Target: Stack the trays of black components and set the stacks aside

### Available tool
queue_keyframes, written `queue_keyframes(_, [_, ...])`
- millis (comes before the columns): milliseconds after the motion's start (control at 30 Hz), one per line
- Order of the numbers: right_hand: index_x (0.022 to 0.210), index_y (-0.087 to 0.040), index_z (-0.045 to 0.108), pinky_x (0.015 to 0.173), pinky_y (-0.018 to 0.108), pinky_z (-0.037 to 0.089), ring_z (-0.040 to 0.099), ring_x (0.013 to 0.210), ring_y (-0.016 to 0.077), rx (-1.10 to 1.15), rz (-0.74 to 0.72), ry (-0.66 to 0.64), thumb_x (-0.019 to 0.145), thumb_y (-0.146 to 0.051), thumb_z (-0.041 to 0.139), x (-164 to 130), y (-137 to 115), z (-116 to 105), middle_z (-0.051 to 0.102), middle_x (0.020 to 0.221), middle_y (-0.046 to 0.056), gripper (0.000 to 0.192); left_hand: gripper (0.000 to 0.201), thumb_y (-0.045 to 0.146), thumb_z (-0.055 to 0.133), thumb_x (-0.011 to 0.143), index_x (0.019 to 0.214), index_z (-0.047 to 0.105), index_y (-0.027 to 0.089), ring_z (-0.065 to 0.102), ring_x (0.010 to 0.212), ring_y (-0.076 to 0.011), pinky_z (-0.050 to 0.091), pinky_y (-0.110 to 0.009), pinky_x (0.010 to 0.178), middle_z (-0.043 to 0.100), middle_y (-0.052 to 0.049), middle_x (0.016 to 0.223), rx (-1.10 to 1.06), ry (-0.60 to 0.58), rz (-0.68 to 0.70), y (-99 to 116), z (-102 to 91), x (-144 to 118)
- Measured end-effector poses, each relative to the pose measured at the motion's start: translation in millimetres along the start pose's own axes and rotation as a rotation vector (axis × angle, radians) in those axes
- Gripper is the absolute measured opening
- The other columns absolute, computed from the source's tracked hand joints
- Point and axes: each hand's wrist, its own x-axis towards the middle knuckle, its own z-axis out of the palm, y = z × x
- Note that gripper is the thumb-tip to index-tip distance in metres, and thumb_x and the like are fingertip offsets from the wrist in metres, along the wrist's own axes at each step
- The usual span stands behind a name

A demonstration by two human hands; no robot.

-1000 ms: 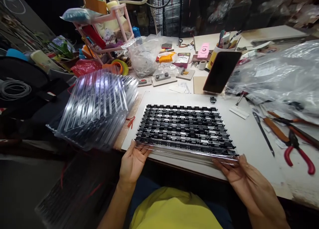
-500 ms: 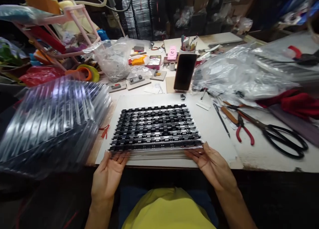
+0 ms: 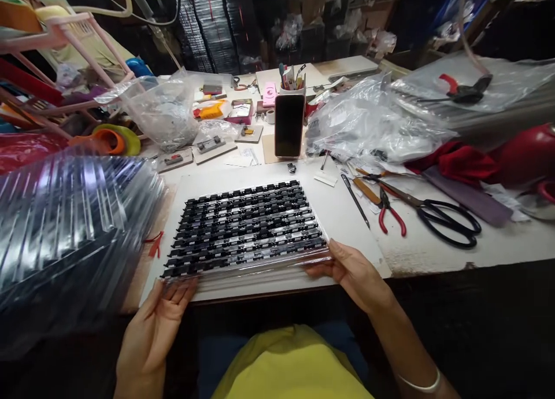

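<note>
A clear plastic tray [image 3: 260,267] filled with rows of small black parts [image 3: 243,225] is between my hands, over a white board [image 3: 355,237]. My left hand [image 3: 156,318] grips its near left corner, thumb at the edge and fingers underneath. The near right corner is in my right hand [image 3: 355,272], held the same way. Parts of the fingers on both hands are hidden beneath the tray. To the left lies a stack of empty-looking clear ridged trays [image 3: 78,225], partly blurred.
A phone [image 3: 289,125] stands upright behind the board. Right of it are a pen [image 3: 355,201], red-handled pliers [image 3: 389,211], large black scissors [image 3: 446,220] and plastic bags [image 3: 368,121]. A pink rack [image 3: 87,29] stands at the back left. Red ties [image 3: 155,244] lie near the stack.
The view has turned right, so the bench appears shifted left. The tray now looks slightly tilted, with its left corner nearer me. Both hands keep hold of its corners.
</note>
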Motion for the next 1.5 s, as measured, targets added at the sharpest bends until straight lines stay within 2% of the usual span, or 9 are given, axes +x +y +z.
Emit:
queue_keyframes(100, [0.089, -0.015, 0.071, 0.072, 0.032, 0.053, 0.065, 0.076, 0.0180, -0.106, -0.022, -0.046, 0.085, -0.043, 0.057, 3, -5, -7, 0.071, 0.089, 0.007, 0.032, 0.043, 0.009, 0.028, 0.092, 0.079, 0.068, 0.016, 0.070, 0.085, -0.0215, 0.058, -0.040, 0.079, 0.073, -0.010, 0.085, 0.038, 0.000, 0.003, 2, -2.6, 1])
queue_keyframes(167, [0.088, -0.016, 0.072, 0.072, 0.031, 0.052, 0.064, 0.076, 0.0182, -0.138, -0.058, -0.046, 0.086, -0.043, 0.055, 6, -4, -10, 0.071, 0.089, 0.007, 0.032, 0.040, 0.009, 0.030, 0.091, 0.081, 0.068, 0.016, 0.070, 0.085, -0.0211, 0.058, -0.039, 0.079, 0.073, -0.009, 0.083, 0.049, -0.015, 0.039, 1, -1.1, -1])
queue_keyframes(367, [0.093, -0.020, 0.072, 0.076, 0.033, 0.051, 0.063, 0.082, 0.0196, -0.125, -0.169, 0.032, 0.087, -0.044, 0.054, 9, 11, -9, 0.071, 0.090, 0.005, 0.031, 0.034, 0.008, 0.034, 0.091, 0.087, 0.067, 0.014, 0.070, 0.080, -0.0211, 0.058, -0.039, 0.077, 0.073, -0.011, 0.084, 0.038, -0.077, 0.070, -5, 5.2, -7])
queue_keyframes(700, [0.085, -0.022, 0.073, 0.077, 0.034, 0.052, 0.063, 0.086, 0.0214, -0.134, -0.231, 0.121, 0.087, -0.045, 0.054, 9, 15, -7, 0.071, 0.085, 0.005, 0.030, 0.039, 0.007, 0.030, 0.092, 0.083, 0.067, 0.014, 0.071, 0.078, -0.0217, 0.060, -0.040, 0.070, 0.073, -0.010, 0.088, -0.018, -0.030, 0.073, -1, 8.9, -9])
queue_keyframes(833, [0.085, -0.022, 0.073, 0.077, 0.036, 0.052, 0.063, 0.089, 0.0222, -0.101, -0.243, 0.144, 0.084, -0.048, 0.057, 10, 16, -7, 0.071, 0.086, 0.005, 0.031, 0.041, 0.005, 0.028, 0.092, 0.096, 0.068, 0.014, 0.071, 0.078, -0.0212, 0.060, -0.038, 0.070, 0.073, -0.011, 0.086, -0.015, -0.036, 0.110, 2, 13.4, -12])
queue_keyframes(967, [0.082, -0.021, 0.073, 0.070, 0.034, 0.054, 0.064, 0.078, 0.0208, -0.086, -0.261, 0.146, 0.081, -0.051, 0.060, 11, 17, -7, 0.071, 0.081, 0.006, 0.033, 0.044, 0.003, 0.026, 0.091, 0.105, 0.066, 0.015, 0.070, 0.082, -0.0224, 0.060, -0.037, 0.069, 0.073, -0.012, 0.089, -0.024, -0.080, 0.124, 6, 17.2, -15])
queue_keyframes(1133, [0.078, -0.020, 0.073, 0.066, 0.030, 0.053, 0.065, 0.071, 0.0178, -0.078, -0.278, 0.153, 0.081, -0.050, 0.061, 13, 19, -9, 0.072, 0.078, 0.006, 0.033, 0.042, 0.006, 0.026, 0.092, 0.092, 0.068, 0.011, 0.068, 0.091, -0.0262, 0.059, -0.039, 0.073, 0.072, -0.016, 0.092, -0.028, -0.114, 0.138, 8, 18.2, -17])
queue_keyframes(1233, [0.078, -0.021, 0.073, 0.066, 0.029, 0.054, 0.066, 0.071, 0.0177, -0.063, -0.280, 0.153, 0.080, -0.050, 0.061, 14, 19, -11, 0.072, 0.077, 0.005, 0.031, 0.042, 0.009, 0.026, 0.093, 0.093, 0.068, 0.011, 0.067, 0.095, -0.0259, 0.058, -0.036, 0.074, 0.072, -0.016, 0.093, -0.032, -0.155, 0.126, 8, 17.7, -16])
queue_keyframes(1500, [0.076, -0.023, 0.073, 0.065, 0.025, 0.054, 0.067, 0.069, 0.0166, -0.054, -0.268, 0.183, 0.076, -0.052, 0.065, 15, 19, -12, 0.073, 0.074, 0.005, 0.030, 0.038, 0.012, 0.030, 0.095, 0.086, 0.066, 0.008, 0.061, 0.106, -0.0306, 0.059, -0.033, 0.073, 0.071, -0.018, 0.094, -0.073, -0.140, 0.100, 7, 24.2, -20])
